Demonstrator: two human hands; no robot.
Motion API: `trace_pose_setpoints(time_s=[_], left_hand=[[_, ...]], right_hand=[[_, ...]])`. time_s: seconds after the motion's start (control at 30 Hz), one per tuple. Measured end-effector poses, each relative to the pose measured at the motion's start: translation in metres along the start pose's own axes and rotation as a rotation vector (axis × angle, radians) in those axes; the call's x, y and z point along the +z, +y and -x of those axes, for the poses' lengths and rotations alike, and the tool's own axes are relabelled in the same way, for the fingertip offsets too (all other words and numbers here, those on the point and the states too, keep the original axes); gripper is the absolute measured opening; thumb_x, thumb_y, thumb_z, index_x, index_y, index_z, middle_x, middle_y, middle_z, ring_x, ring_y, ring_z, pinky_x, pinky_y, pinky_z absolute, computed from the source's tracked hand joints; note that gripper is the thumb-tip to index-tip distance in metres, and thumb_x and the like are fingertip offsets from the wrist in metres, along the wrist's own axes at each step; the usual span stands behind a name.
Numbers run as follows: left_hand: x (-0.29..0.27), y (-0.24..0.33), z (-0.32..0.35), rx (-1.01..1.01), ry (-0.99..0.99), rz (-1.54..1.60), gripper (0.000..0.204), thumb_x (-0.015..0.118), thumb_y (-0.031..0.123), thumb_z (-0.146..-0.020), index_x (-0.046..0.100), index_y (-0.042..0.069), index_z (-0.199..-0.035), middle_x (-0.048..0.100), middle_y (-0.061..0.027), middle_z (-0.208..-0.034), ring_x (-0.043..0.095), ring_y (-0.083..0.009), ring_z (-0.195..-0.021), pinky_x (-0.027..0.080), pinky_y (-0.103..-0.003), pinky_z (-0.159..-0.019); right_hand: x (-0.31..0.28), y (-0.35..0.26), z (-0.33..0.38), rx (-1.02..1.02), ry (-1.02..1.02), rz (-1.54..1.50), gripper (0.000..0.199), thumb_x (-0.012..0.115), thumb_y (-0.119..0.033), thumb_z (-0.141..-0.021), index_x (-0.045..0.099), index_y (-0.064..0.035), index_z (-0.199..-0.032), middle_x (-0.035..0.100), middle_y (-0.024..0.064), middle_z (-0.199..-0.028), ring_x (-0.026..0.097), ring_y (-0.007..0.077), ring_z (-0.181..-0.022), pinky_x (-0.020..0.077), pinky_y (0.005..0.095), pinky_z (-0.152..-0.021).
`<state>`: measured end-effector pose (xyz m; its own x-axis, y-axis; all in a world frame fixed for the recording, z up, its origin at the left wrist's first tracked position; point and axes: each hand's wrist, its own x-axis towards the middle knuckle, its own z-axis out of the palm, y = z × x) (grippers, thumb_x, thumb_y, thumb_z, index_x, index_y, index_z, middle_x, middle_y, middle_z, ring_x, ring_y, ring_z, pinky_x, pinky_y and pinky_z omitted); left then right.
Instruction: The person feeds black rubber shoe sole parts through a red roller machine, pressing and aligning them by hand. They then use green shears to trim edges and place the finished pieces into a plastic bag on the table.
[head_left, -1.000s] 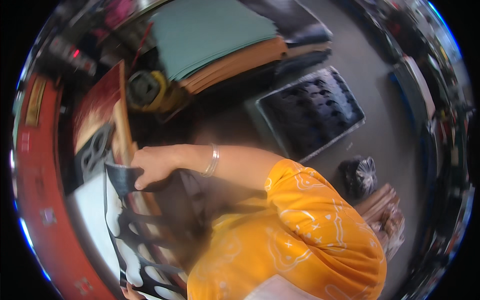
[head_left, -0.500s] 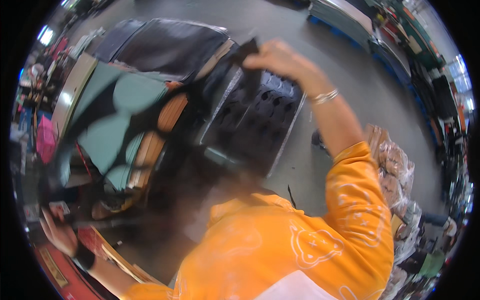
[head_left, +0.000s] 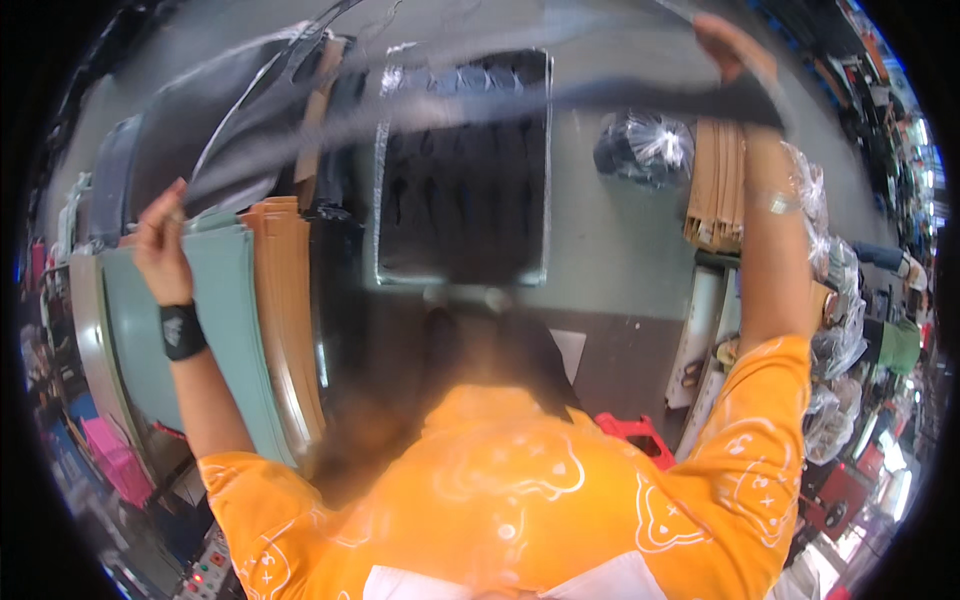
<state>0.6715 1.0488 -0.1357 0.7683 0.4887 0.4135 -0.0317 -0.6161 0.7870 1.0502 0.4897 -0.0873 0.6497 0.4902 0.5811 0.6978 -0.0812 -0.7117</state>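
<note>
A thin dark sheet (head_left: 660, 100), smeared by motion, stretches between my two raised arms. Its left end is pinched in my left hand (head_left: 163, 245), which wears a black wristband. At the far right my right hand (head_left: 735, 48) is closed on the other end, and the sheet hangs over that wrist. Below and beyond lies a black panel (head_left: 465, 210) with rows of cut shapes and a shiny pale border; neither hand touches it. Parts of the held sheet blend into the dark stack behind it.
To the left stand a stack of pale green sheets (head_left: 195, 310) and a brown stack (head_left: 280, 290), with a pink basket (head_left: 115, 460) farther out. At right are folded cardboard (head_left: 715, 185), a clear plastic bundle (head_left: 650, 145) and a red plastic item (head_left: 635, 437).
My body has turned to the right. Both hands have risen, the left one up from the lower left and the right one farther right, spreading the dark sheet across the view.
</note>
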Motion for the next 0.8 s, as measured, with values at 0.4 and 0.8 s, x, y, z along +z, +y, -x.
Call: trace_pose_setpoints(time_s=[0.4, 0.8], left_hand=[[0.304, -0.451, 0.391, -1.275, -0.222, -0.066, 0.037, 0.061, 0.003, -0.083, 0.056, 0.003, -0.120, 0.064, -0.0064, -0.097, 0.060, -0.0154, -0.090, 0.048, -0.027, -0.079], [0.345, -0.462, 0.393, -0.958, -0.303, -0.802, 0.059, 0.079, 0.039, -0.067, 0.063, 0.000, -0.109, 0.068, -0.0189, -0.095, 0.065, -0.0296, -0.091, 0.048, -0.037, -0.085]], right_hand=[[0.300, 0.307, 0.586, 1.961, 0.455, -0.286, 0.052, 0.051, -0.029, -0.095, 0.036, -0.0169, -0.143, 0.056, 0.0096, -0.123, 0.060, 0.0212, -0.097, 0.0524, 0.0346, -0.068], [0.297, 0.287, 0.628, 1.521, 0.134, 0.485, 0.036, 0.066, -0.026, -0.086, 0.055, 0.0007, -0.106, 0.063, 0.0097, -0.091, 0.058, 0.0174, -0.087, 0.0464, 0.0317, -0.080]])
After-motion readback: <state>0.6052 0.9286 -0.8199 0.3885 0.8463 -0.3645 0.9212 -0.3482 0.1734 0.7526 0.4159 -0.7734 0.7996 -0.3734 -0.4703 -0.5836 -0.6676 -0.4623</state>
